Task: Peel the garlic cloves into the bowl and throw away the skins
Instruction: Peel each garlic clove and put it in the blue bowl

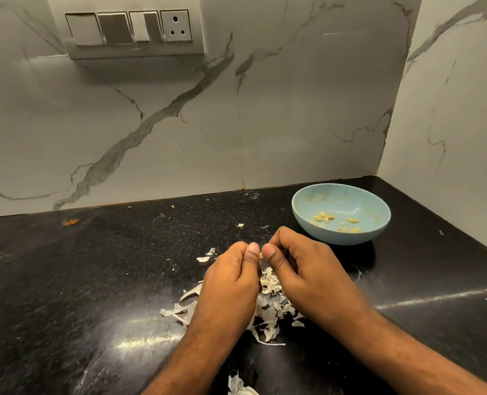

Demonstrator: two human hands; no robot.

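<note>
Pinching a garlic clove (261, 255) between both thumbs and curled fingers, I hold it just above the worktop (94, 280), right over the heap of skins (268, 306), so that whatever I strip off falls onto the same pile and can be gathered in one go later. Only a pale sliver of the clove shows between my thumbs; the rest is hidden inside my grip, so I cannot tell how much skin clings to it.

My left hand (231, 277) curls round the clove from one side, its thumb pressed down beside the sliver. My right hand (299, 269) mirrors it from the other side, thumb tip nearly touching the left thumb. Neither grip is spread; both are pressed in on the same small thing, which I judge is the way to crack and roll the papery skin loose.

The bowl (379, 206) sits near my right hand, beyond it and toward the corner, apart from the skins so they stay out of it. Several peeled cloves (352, 220) already lie on its bottom. A further tuft of garlic skin (241, 386) lies near the lower edge of the head view, between my forearms.
</note>
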